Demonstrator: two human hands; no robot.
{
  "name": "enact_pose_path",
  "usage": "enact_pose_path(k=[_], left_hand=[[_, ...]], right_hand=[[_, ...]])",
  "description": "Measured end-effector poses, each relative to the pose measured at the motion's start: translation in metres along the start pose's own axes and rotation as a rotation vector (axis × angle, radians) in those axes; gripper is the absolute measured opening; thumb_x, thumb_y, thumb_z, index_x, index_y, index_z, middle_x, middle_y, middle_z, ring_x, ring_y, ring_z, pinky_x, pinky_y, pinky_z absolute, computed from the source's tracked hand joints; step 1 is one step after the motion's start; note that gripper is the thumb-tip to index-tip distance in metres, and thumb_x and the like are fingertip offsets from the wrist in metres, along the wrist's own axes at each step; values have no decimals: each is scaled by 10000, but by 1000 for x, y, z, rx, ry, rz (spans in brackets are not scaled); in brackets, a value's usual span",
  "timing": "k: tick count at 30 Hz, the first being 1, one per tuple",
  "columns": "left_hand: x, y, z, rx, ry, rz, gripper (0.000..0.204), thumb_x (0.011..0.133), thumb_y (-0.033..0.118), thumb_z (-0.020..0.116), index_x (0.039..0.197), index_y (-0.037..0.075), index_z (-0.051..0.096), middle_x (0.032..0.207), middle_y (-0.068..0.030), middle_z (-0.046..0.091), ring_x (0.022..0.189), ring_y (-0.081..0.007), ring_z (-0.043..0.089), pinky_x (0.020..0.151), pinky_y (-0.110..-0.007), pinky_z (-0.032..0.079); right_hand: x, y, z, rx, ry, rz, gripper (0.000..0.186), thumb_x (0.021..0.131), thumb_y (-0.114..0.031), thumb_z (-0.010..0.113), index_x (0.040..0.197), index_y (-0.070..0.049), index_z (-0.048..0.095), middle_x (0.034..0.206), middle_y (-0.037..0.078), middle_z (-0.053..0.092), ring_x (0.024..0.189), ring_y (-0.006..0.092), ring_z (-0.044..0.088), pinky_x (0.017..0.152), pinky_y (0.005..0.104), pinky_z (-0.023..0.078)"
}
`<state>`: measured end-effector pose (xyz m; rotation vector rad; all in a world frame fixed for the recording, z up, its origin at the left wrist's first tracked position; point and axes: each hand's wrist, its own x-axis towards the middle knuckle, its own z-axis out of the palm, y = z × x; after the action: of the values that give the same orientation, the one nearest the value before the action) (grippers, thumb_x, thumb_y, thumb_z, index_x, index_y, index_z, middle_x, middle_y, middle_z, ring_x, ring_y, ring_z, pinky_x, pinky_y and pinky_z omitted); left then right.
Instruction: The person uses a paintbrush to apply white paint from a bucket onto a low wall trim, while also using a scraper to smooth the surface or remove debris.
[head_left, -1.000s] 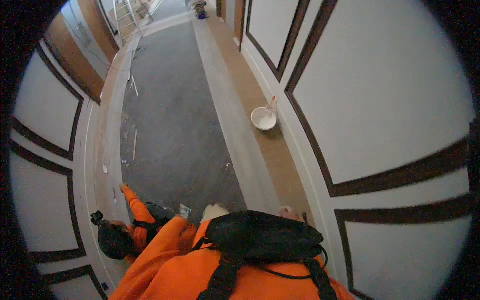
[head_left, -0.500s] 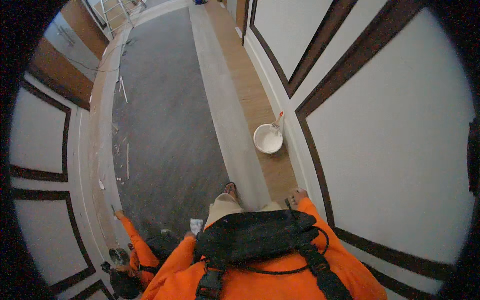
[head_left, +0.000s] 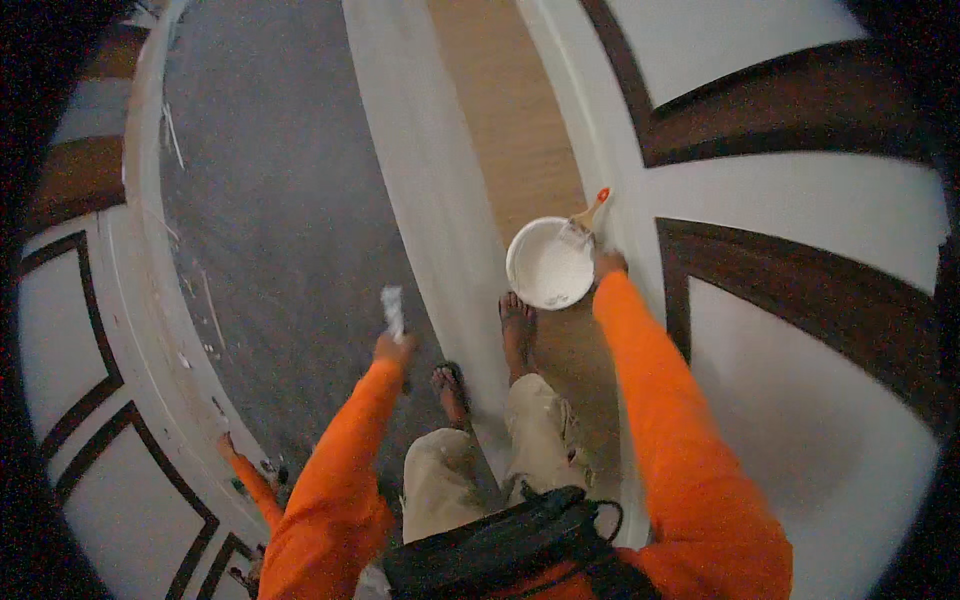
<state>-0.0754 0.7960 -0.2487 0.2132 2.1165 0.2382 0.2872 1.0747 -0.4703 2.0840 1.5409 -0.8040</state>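
My left hand [head_left: 395, 348] is closed around the lower end of a small whitish-grey thing [head_left: 393, 310], blurred; it may be folded paper or a packet. That hand hangs over the dark grey floor covering. My right hand [head_left: 610, 265] reaches down to the right rim of a white bucket [head_left: 513, 262], and motion smears its fingers, so its grip is unclear. Pale, thick paint or paste fills part of the bucket. A paintbrush [head_left: 590, 208] with a wooden, red-tipped handle leans on the bucket's far right rim, bristles inward.
Close on the right rises a white wall [head_left: 800, 370] with dark brown trim [head_left: 800, 290]. Dark grey covering [head_left: 270, 150] and a pale strip [head_left: 430, 150] run along the wood floor [head_left: 505, 110]. At lower left a co-worker's orange-sleeved arm [head_left: 252, 485] reaches to the left wall. Thin offcuts [head_left: 173, 135] lie near that wall.
I have bent down and forward, and the bucket appears larger. My right hand has moved from beside my hip to the bucket's rim. My left hand has reached forward with the whitish thing.
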Motion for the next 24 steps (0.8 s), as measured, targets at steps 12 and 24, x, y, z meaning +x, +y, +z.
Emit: enact_pose_path(k=[12, 24], left_hand=[[179, 191, 267, 196, -370, 540, 355, 768, 338, 478, 938, 53, 603, 912, -186, 605, 864, -350, 573, 779, -424, 433], [75, 156, 224, 380, -592, 344, 484, 768, 401, 526, 1044, 4, 538, 1050, -248, 568, 1003, -392, 538, 874, -454, 402]], right_hand=[[97, -73, -13, 234, 162, 7, 635, 713, -470, 594, 1042, 72, 547, 1119, 263, 534, 1057, 387, 512, 906, 413, 397], [-60, -72, -106, 925, 162, -107, 353, 849, -318, 562, 878, 29, 621, 864, 84, 612, 816, 189, 563, 718, 296, 441]])
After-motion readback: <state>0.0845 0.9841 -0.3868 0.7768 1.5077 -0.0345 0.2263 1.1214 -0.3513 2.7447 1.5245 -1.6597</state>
